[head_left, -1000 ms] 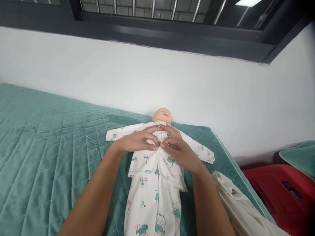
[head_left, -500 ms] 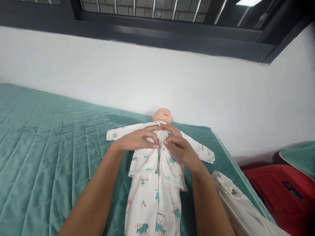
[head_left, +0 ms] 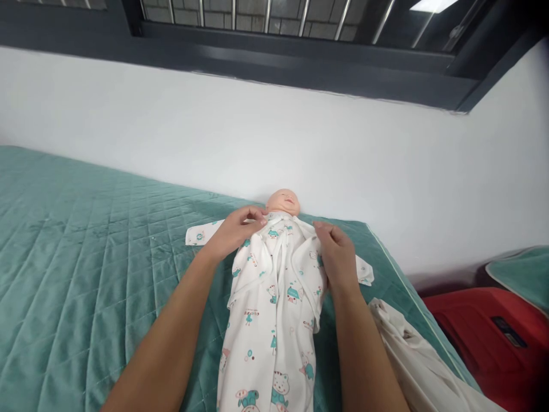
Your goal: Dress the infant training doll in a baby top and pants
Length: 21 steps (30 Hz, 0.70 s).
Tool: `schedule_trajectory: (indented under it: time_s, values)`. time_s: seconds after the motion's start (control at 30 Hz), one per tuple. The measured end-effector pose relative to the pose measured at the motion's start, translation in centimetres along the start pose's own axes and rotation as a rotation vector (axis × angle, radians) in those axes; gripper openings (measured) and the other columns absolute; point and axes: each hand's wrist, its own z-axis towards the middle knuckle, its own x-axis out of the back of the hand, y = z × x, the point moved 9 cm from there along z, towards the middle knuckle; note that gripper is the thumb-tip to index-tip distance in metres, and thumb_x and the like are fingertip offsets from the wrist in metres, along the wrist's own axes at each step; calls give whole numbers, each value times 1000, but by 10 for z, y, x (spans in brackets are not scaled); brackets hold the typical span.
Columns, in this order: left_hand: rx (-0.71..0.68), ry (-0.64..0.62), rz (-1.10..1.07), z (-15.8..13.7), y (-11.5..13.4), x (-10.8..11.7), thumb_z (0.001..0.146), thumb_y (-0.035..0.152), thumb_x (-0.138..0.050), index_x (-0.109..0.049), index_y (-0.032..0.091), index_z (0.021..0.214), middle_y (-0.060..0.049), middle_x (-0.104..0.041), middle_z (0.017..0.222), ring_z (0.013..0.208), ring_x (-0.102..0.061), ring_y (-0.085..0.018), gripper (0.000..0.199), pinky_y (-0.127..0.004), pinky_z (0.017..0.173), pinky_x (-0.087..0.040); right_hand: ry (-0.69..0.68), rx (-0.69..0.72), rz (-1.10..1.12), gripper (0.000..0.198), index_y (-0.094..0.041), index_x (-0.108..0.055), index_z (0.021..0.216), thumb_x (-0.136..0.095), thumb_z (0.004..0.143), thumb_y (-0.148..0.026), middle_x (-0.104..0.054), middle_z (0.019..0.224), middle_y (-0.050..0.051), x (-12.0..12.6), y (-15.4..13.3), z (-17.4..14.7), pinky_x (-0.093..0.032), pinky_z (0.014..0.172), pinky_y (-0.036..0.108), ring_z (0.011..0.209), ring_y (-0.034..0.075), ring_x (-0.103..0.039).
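Note:
A baby doll [head_left: 283, 201] lies on its back on the green quilted bedspread [head_left: 107, 246], its head toward the wall. It wears a white printed baby jacket [head_left: 253, 272], whose two front flaps are spread apart. Between them shows a printed garment [head_left: 274, 337] that runs down past the lower edge of the view. My left hand [head_left: 242, 229] pinches the jacket's edge near the doll's neck. On the other side, my right hand [head_left: 338, 254] is closed on the opposite flap by the shoulder. Both jacket sleeves stretch outward and are partly covered by my hands.
A crumpled off-white cloth [head_left: 412, 349] lies beside my right forearm at the bed's edge. Past that edge are a red plastic object [head_left: 480, 326] and a green cushion-like item [head_left: 525, 274]. Behind the doll rises a white wall [head_left: 300, 149] under a dark window frame [head_left: 257, 54].
My hands have moved from the middle of the doll's chest out to either side. The jacket front has come apart, baring the printed garment underneath.

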Motion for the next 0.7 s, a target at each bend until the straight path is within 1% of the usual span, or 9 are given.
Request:
schedule_trajectory:
  time_s: [0.07,0.13,0.23,0.3,0.37,0.47,0.53,0.6,0.7]
  values:
    - [26,41,150,2,-4,0,83,46,-64,-65,20,99,-6,-66,112,96,-61,-20,30,-34,88,-46,-16,-2,-135,33,-20,-66,89,-62,78,-51,-70,99,5,-4,1,0,-43,87,37,92,23,-60]
    - [35,53,258,4,-7,-3,80,46,-66,-65,21,102,-3,-66,102,89,-60,-19,33,-32,83,-46,-52,-12,-224,37,-20,-64,95,-64,75,-52,-68,102,6,-10,2,-1,-42,86,37,93,24,-60]
    - [44,56,321,6,-10,-4,82,42,-62,-65,19,90,-1,-66,89,81,-58,-17,25,-28,74,-44,-80,-23,-257,38,-21,-64,99,-62,75,-51,-67,109,8,-15,3,-2,-41,90,38,101,25,-59]
    - [82,114,334,7,-14,5,83,40,-59,-63,19,83,1,-64,80,75,-58,-16,22,-26,69,-43,-70,-28,-279,35,-22,-64,97,-60,76,-49,-68,107,8,-11,7,1,-42,90,38,99,25,-59]
    - [148,255,350,6,-22,27,83,38,-58,-62,19,81,1,-64,77,72,-58,-16,20,-27,68,-43,-30,-31,-322,31,-21,-65,95,-58,76,-45,-68,104,9,-1,14,8,-42,90,38,97,26,-60]
    - [258,510,464,-3,-36,66,83,35,-56,-62,19,82,-1,-67,82,77,-61,-18,17,-29,73,-46,94,-54,-415,30,-19,-66,96,-54,76,-37,-68,103,10,24,27,19,-43,92,40,97,27,-60]
    - [299,602,610,-7,-43,82,83,32,-55,-63,20,87,-4,-68,90,84,-62,-21,15,-33,78,-47,161,-52,-474,32,-17,-66,100,-53,75,-34,-67,105,11,37,32,23,-43,94,40,100,27,-59]
    - [272,608,754,-5,-45,83,84,28,-53,-64,20,97,-8,-68,100,94,-61,-24,19,-37,86,-47,161,-17,-519,37,-16,-66,106,-52,76,-32,-65,110,13,37,34,23,-42,95,41,104,28,-58]
    - [115,494,879,4,-41,62,88,31,-52,-64,18,111,-11,-65,115,113,-55,-28,29,-42,98,-44,87,69,-580,42,-15,-64,114,-51,80,-34,-62,119,16,20,32,20,-40,99,44,113,30,-54]
